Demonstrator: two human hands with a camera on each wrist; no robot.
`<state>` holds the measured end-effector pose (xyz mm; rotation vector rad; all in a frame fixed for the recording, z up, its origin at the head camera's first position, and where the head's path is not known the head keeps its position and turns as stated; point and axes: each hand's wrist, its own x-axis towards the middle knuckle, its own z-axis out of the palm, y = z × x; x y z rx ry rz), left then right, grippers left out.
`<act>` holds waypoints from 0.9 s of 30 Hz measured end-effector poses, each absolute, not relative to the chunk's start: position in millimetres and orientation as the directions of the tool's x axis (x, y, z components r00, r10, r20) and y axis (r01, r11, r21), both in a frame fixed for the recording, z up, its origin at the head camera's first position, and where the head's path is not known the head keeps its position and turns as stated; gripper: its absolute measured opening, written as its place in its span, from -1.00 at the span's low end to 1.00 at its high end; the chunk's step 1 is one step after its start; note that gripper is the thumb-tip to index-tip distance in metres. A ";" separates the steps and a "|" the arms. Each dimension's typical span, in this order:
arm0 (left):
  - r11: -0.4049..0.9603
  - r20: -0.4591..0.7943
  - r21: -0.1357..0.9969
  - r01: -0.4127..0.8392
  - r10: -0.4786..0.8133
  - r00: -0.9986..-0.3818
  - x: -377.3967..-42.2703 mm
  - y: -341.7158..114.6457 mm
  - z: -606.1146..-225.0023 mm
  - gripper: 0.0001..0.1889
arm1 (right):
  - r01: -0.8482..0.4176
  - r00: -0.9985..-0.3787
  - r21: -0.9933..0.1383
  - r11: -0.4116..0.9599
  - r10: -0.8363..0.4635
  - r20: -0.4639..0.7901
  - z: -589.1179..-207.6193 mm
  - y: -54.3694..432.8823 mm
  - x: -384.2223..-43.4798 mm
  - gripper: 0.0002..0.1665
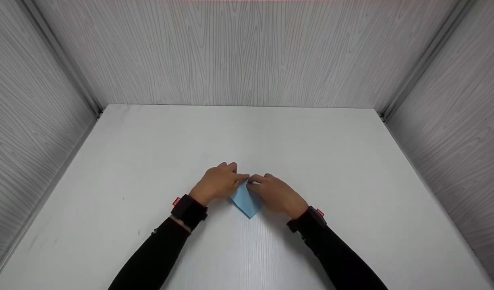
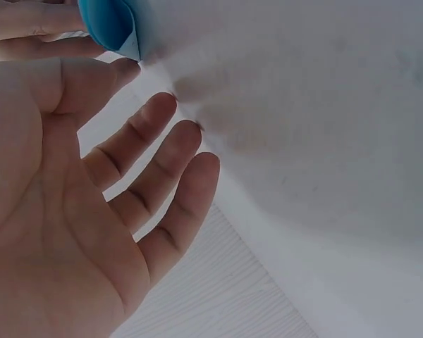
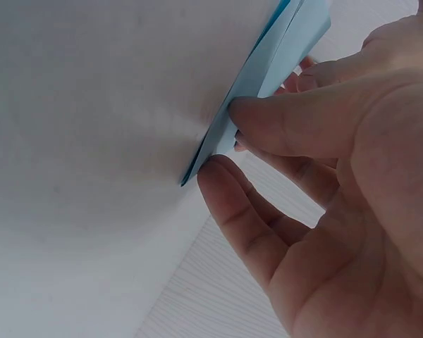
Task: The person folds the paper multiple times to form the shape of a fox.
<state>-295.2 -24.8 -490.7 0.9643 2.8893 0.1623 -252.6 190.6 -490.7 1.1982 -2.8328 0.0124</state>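
A small folded piece of light blue paper (image 1: 245,202) lies between my two hands, with one pointed corner toward me. My left hand (image 1: 216,183) holds its far left edge between thumb and forefinger, while the other fingers (image 2: 189,137) spread loosely away from it. On the far right edge my right hand (image 1: 276,194) pinches the paper, the thumb (image 3: 282,127) lying on its face and fingertips at its edge. Folded layers show along the side in the right wrist view. Seen from the left wrist, the paper curves into an open loop, and its far end is partly hidden by fingers.
The white tabletop (image 1: 247,137) spreads around the hands. Wood-grained panels stand at the back (image 1: 239,52), on the left (image 1: 33,104) and on the right (image 1: 456,112). Each wrist carries a black band (image 1: 189,211) with a small red tag.
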 end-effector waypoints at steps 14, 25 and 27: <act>0.770 -0.030 0.059 0.636 0.638 -0.770 -288.0 -29.9 -492.9 -0.55 | -0.707 -0.706 -0.020 0.707 -0.704 0.080 -493.1 186.4 -252.8 -0.44; 0.751 -0.012 0.101 0.653 0.657 -0.754 -278.4 -40.3 -494.0 -0.55 | -0.687 -0.727 -0.029 0.726 -0.685 0.047 -490.7 186.4 -252.1 -0.42; 0.752 -0.019 0.094 0.652 0.656 -0.754 -276.1 -41.5 -492.9 -0.55 | -0.691 -0.722 -0.026 0.722 -0.690 0.049 -490.2 186.7 -251.7 -0.41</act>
